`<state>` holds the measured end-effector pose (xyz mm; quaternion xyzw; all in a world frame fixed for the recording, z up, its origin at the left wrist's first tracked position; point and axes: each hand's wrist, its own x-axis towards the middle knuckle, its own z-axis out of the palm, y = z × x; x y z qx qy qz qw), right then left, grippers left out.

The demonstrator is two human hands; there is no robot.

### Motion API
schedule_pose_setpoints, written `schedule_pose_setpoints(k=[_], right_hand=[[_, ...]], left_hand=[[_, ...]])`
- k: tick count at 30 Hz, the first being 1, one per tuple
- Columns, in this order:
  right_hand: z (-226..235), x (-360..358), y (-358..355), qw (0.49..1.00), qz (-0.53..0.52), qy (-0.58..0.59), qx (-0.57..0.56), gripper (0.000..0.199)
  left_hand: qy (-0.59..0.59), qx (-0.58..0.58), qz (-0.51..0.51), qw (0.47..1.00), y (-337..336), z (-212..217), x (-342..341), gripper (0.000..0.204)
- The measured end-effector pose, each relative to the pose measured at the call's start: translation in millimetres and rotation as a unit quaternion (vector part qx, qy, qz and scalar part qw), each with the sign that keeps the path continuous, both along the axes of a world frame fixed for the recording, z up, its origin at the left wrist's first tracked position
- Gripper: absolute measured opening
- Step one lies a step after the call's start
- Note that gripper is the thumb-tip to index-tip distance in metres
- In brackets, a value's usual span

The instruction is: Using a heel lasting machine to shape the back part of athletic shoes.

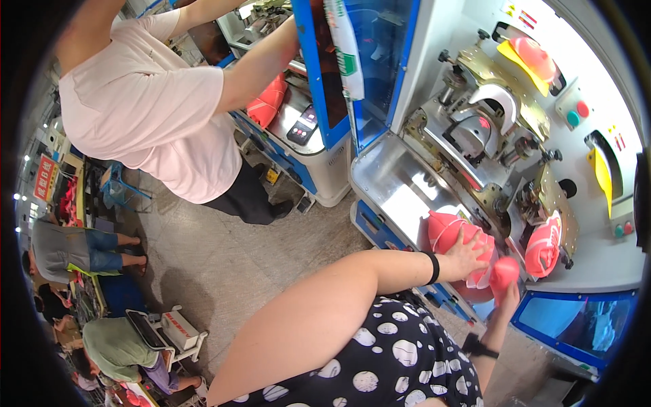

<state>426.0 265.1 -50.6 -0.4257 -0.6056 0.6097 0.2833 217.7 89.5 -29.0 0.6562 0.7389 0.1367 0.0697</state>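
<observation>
My left hand lies over coral shoe uppers with white lines, its fingers spread across the fabric. A rounded coral shoe upper sits beside it on the machine's metal tray. Lower right, my right hand is closed around a coral shoe upper, whose rounded end sticks up above the fingers. The two hands are close together at the tray's near end. Part of the uppers is hidden beneath my left hand. Another coral upper with white lines sits on the machine's lower right station.
The shoe machine has metal clamps, yellow flaps and red and green buttons. A blue-framed door stands at its left. A co-worker in a pale shirt works at a neighbouring machine, where a phone lies.
</observation>
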Motion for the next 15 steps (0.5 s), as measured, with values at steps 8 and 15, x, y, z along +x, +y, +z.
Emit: schedule_pose_setpoints(k=[8,15], right_hand=[[153.8,26.7,-107.9,0.914,0.062,0.4,-0.006,0.049],[165.2,-36.4,-152.5,0.87,0.153,0.459,-0.097,0.051]], left_hand=[[-0.376,-0.079,-0.223,0.896,-11.2,69.5,15.4,0.075],[-0.943,0.083,-0.233,0.222,-4.9,138.9,-15.1,0.052]])
